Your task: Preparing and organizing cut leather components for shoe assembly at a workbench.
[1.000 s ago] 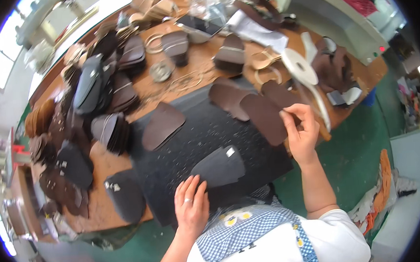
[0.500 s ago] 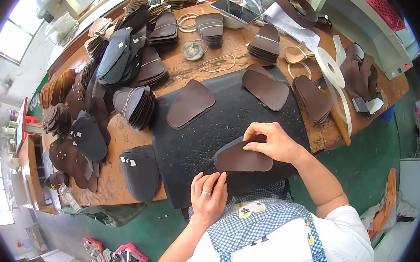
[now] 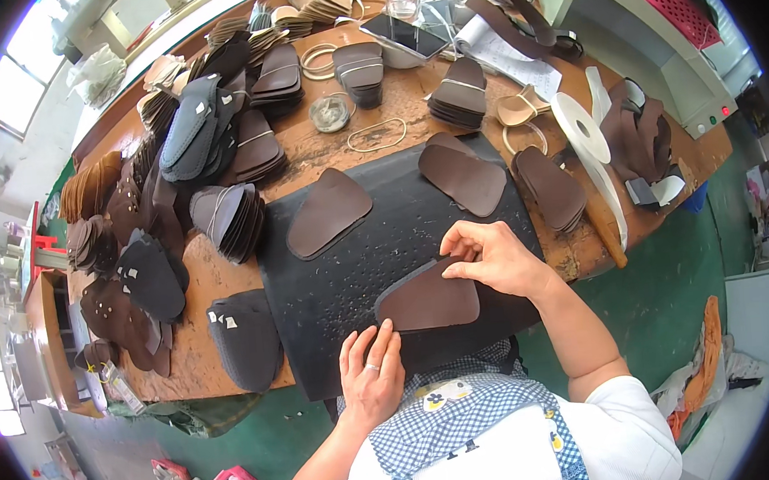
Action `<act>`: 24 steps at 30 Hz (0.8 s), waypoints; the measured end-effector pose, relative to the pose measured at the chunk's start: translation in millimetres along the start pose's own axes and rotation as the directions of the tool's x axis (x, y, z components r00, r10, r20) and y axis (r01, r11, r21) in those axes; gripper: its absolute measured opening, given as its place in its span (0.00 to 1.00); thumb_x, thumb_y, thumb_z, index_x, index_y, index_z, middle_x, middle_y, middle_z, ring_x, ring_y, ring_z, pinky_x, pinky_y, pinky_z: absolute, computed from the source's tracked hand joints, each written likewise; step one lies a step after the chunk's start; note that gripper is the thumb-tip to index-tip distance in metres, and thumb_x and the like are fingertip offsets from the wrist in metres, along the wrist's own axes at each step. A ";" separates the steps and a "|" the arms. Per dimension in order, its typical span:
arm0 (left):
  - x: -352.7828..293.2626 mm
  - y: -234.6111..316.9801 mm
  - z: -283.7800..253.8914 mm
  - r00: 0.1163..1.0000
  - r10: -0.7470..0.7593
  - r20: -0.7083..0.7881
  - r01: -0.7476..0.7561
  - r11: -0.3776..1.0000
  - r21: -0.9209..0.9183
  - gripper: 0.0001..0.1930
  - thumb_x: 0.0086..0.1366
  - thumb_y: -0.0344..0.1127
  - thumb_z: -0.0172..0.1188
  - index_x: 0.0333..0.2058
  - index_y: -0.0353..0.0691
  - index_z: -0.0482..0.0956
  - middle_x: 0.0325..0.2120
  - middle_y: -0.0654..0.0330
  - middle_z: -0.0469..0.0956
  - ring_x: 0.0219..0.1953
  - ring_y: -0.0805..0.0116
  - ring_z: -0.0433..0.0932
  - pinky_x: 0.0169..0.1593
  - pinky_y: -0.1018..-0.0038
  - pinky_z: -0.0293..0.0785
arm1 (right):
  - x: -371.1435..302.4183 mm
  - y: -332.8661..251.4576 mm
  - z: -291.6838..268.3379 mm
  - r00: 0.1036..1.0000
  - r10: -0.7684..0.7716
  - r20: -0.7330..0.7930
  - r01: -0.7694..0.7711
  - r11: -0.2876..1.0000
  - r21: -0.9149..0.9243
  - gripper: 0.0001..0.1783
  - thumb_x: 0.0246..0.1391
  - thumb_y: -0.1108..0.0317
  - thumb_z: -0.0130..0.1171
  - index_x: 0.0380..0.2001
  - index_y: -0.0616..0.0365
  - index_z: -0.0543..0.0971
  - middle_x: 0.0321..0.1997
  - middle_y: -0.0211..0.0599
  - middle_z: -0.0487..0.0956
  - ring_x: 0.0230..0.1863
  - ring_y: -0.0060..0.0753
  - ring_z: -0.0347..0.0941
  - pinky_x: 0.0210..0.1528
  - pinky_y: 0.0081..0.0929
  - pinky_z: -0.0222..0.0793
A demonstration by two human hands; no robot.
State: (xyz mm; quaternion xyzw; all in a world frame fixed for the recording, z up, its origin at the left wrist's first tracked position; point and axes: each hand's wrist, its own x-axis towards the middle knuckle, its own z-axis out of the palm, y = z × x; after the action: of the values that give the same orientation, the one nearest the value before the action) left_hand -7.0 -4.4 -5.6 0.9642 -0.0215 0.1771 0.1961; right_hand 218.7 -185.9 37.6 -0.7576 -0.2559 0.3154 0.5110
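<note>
A brown leather piece [image 3: 433, 298] with one rounded and one broader end lies on the black mat [image 3: 325, 289] in front of me. A strip of dark grey backing shows along its upper left edge. My right hand [image 3: 493, 257] pinches the piece at its upper right corner between thumb and fingers. With its fingers stretched out, my left hand [image 3: 372, 375] touches the lower left edge with a fingertip. Farther up the mat lie a similar brown piece [image 3: 329, 213] and an overlapping pair of brown pieces [image 3: 465, 176].
Dark padded pieces [image 3: 245, 343] are stacked left of the mat. Banded leather stacks [image 3: 457, 94] stand along the back. To the right are brown pieces [image 3: 550, 191], a wooden-handled tool [image 3: 607, 238], a white tape roll [image 3: 580, 128] and a grey machine [image 3: 639, 53].
The leather piece under my hands now shows more of its face and lies more evenly over its backing. My right hand keeps its pinch near the upper right. The whole view has shifted slightly.
</note>
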 end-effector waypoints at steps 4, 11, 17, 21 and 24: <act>8.6 3.6 -2.4 0.999 -0.022 -0.026 0.021 0.999 -0.032 0.16 0.56 0.21 0.65 0.45 0.33 0.84 0.54 0.52 0.82 0.55 0.53 0.78 0.66 0.51 0.67 | -0.1 6.8 1.0 0.997 -0.012 -0.073 0.007 0.997 -0.081 0.13 0.52 0.75 0.72 0.40 0.62 0.79 0.30 0.33 0.83 0.33 0.20 0.79 0.38 0.22 0.77; 63.1 23.1 1.7 0.987 0.043 0.154 -0.027 0.994 -0.107 0.36 0.57 0.37 0.72 0.63 0.34 0.70 0.66 0.49 0.68 0.69 0.48 0.63 0.72 0.48 0.55 | -6.2 2.7 3.9 0.976 -0.203 -0.075 0.143 0.865 -0.481 0.13 0.54 0.66 0.66 0.41 0.56 0.78 0.36 0.41 0.84 0.39 0.48 0.83 0.42 0.43 0.78; 68.1 21.4 6.9 0.917 0.021 0.399 0.085 0.966 -0.246 0.49 0.59 0.49 0.71 0.71 0.26 0.57 0.74 0.41 0.53 0.78 0.44 0.46 0.77 0.46 0.42 | -26.1 16.3 12.1 0.906 -0.380 -0.187 0.292 0.880 -0.374 0.10 0.55 0.71 0.69 0.40 0.59 0.80 0.34 0.39 0.82 0.35 0.40 0.82 0.38 0.34 0.78; 95.6 2.1 -0.3 0.986 -0.143 0.084 0.164 0.908 -0.385 0.28 0.61 0.27 0.67 0.60 0.31 0.72 0.53 0.43 0.77 0.59 0.43 0.75 0.65 0.53 0.67 | -33.0 4.3 7.5 0.813 -0.499 -0.301 0.417 0.859 -0.296 0.08 0.54 0.76 0.70 0.37 0.61 0.81 0.33 0.38 0.82 0.35 0.35 0.82 0.38 0.29 0.78; 123.1 -34.6 -10.9 0.907 -0.331 -0.260 0.197 0.879 -0.435 0.19 0.63 0.22 0.63 0.53 0.33 0.79 0.40 0.46 0.82 0.45 0.46 0.83 0.54 0.64 0.76 | -30.6 -8.1 -15.2 0.749 -0.433 -0.501 0.242 0.883 -0.402 0.07 0.55 0.73 0.70 0.36 0.60 0.82 0.34 0.40 0.83 0.35 0.38 0.82 0.39 0.31 0.77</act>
State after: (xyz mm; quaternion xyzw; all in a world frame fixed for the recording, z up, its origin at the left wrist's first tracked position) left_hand 108.5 35.1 34.1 0.8546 0.1091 0.2972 0.4116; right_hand 208.8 -214.1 56.1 -0.8278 -0.2694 -0.0728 0.4867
